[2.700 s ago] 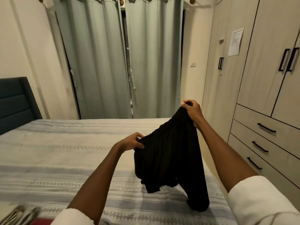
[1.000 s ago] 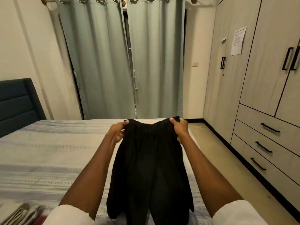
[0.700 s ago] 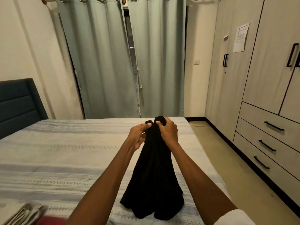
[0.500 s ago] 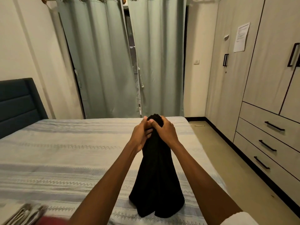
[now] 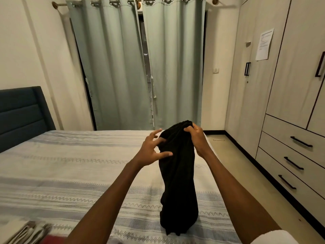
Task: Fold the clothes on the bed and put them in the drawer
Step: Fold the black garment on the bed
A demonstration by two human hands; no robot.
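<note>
Near left corner of the bed [image 5: 70,173]: a blurred heap of more clothes [image 5: 26,233], seemingly not yet folded. Further in, right of middle: a black garment [image 5: 177,182] hanging doubled lengthwise, hem brushing the bedspread. Right hand [image 5: 197,138] pinching the bunched top edge; left hand [image 5: 151,150] spread, fingers merely touching the cloth. Far right: drawers [image 5: 288,155] all closed. Judged early: one fold made, more folding, stowing and the heap left.
</note>
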